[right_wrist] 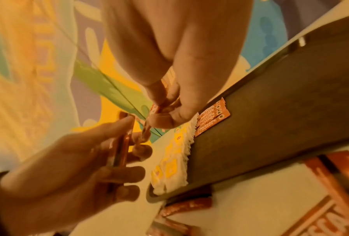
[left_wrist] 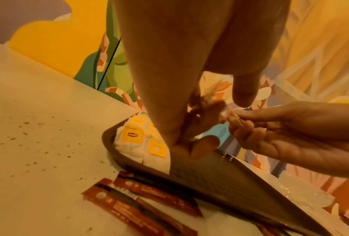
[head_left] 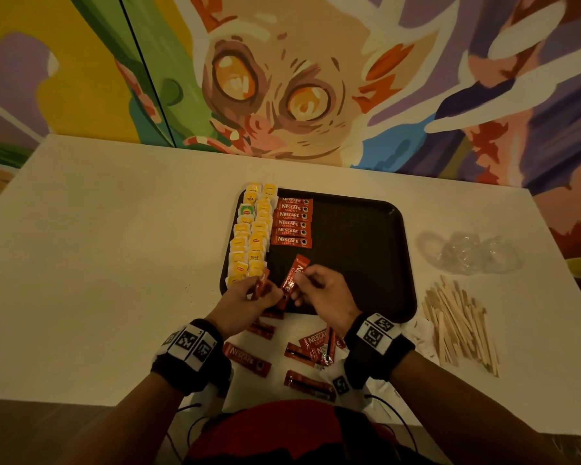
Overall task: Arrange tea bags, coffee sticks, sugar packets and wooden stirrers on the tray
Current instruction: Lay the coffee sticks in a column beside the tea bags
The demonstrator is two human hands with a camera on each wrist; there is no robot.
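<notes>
**Head view: coffee sticks half laid on the tray**

Head view shows tea bags filling the tray's left edge, six coffee sticks beside them. My right hand pinches one stick over the tray's near edge; my left hand clutches several. Loose sticks and wooden stirrers wait off the tray. Sugar packets I cannot make out. Only the left wrist shows specks on the table.

One tray was present; six coffee sticks lay in its row; tea bags stood in two columns, number indistinct; wooden stirrers uncountable in one heap.
</notes>
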